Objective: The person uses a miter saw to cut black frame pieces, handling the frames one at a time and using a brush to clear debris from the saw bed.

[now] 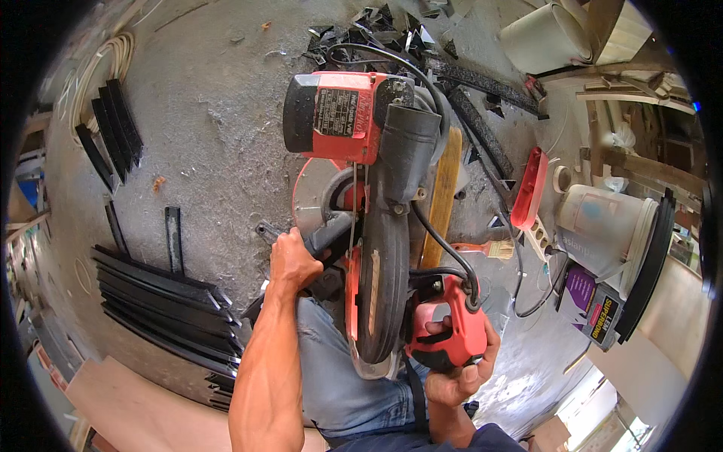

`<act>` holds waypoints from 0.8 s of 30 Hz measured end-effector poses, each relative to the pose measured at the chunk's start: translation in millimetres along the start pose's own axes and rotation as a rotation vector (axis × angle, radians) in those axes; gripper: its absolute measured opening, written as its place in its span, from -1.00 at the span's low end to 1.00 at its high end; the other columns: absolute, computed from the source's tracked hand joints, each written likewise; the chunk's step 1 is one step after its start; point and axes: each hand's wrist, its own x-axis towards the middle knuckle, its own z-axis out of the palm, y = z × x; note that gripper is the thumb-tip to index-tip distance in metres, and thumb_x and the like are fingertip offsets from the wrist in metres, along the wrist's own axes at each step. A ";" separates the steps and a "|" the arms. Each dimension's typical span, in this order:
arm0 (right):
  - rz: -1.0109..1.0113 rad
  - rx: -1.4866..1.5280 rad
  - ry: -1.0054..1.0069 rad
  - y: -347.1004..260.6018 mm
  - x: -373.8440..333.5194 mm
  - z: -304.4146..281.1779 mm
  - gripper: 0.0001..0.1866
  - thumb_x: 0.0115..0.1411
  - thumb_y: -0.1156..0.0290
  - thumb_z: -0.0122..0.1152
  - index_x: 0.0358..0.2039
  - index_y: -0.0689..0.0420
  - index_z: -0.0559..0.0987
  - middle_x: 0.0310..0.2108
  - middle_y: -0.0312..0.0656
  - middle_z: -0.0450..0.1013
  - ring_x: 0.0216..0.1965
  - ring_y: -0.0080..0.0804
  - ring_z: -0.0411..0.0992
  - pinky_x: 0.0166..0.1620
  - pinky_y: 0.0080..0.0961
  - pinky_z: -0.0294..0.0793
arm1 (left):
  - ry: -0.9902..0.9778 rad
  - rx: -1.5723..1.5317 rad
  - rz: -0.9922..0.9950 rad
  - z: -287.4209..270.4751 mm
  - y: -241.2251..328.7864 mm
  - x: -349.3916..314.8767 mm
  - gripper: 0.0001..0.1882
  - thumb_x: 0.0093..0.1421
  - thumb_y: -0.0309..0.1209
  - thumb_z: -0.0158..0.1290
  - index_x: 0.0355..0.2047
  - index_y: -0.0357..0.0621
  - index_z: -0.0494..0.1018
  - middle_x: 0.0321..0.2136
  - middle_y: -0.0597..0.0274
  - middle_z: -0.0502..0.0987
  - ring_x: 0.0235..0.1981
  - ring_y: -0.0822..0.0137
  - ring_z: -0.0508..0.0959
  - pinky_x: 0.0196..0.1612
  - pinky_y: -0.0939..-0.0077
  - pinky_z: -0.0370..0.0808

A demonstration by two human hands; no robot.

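Note:
A red and black miter saw (384,226) stands on the floor in front of me, its motor housing on the far side. My right hand (459,377) is wrapped round the saw's red handle (463,324), with a finger showing in the handle's opening. To the left of the blade guard, my left hand (295,260) is closed in a fist low by the saw's base, beside a dark grey cylinder-shaped part (330,232). What that fist holds is hidden. A dark end of something shows below it, between my forearm and the black strips.
Black strips (158,301) lie stacked at left, with shorter ones (117,124) beyond. Black offcuts (376,34) are heaped at the far side. At right are a paintbrush (489,248), a power strip (536,237), a white bucket (602,226), a purple and black box (590,305) and cables.

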 end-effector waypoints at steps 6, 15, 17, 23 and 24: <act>0.055 -0.126 -0.051 -4.2 -0.3 3.7 -0.07 0.17 -0.37 -0.11 0.00 0.43 0.31 -0.30 0.06 0.48 -0.35 -0.27 0.53 -0.27 -0.39 0.58 | -0.010 -0.001 -0.001 5.0 -5.8 -0.7 -0.37 -0.17 -0.16 0.39 -0.28 -0.50 0.45 -0.31 -0.35 0.54 -0.19 -0.21 0.57 -0.09 0.09 0.51; 0.032 -0.062 -0.082 -7.9 8.3 9.8 -0.08 0.13 -0.43 -0.08 -0.25 0.41 0.48 -0.41 -0.01 0.54 -0.47 -0.40 0.49 -0.41 -0.54 0.49 | 0.044 -0.003 0.042 -2.9 -1.9 0.3 -0.41 -0.17 -0.19 0.38 -0.31 -0.49 0.46 -0.35 -0.35 0.55 -0.23 -0.22 0.58 -0.13 0.07 0.52; 0.020 -0.048 -0.106 -8.0 12.6 6.0 -0.08 0.14 -0.42 -0.09 -0.22 0.42 0.49 -0.40 -0.02 0.54 -0.44 -0.41 0.49 -0.38 -0.54 0.49 | 0.065 -0.035 0.061 -1.1 -0.2 1.7 -0.44 -0.18 -0.23 0.38 -0.32 -0.50 0.48 -0.35 -0.37 0.55 -0.22 -0.22 0.57 -0.14 0.08 0.53; 0.120 0.157 -0.189 -35.9 28.4 11.7 -0.35 0.29 -0.15 -0.04 -0.21 0.34 0.49 -0.37 -0.12 0.51 -0.35 -0.45 0.48 -0.20 -0.53 0.46 | 0.066 -0.105 0.025 11.1 -5.6 1.2 -0.46 -0.17 -0.27 0.34 -0.31 -0.54 0.48 -0.32 -0.40 0.54 -0.18 -0.24 0.56 -0.09 0.09 0.51; 0.201 0.182 -0.213 -41.1 31.9 12.4 -0.42 0.31 -0.08 -0.01 -0.24 0.32 0.48 -0.39 -0.13 0.50 -0.37 -0.47 0.48 -0.20 -0.52 0.47 | 0.076 -0.101 0.061 14.2 -7.9 3.1 -0.46 -0.17 -0.27 0.34 -0.31 -0.54 0.48 -0.32 -0.40 0.54 -0.18 -0.24 0.56 -0.09 0.09 0.51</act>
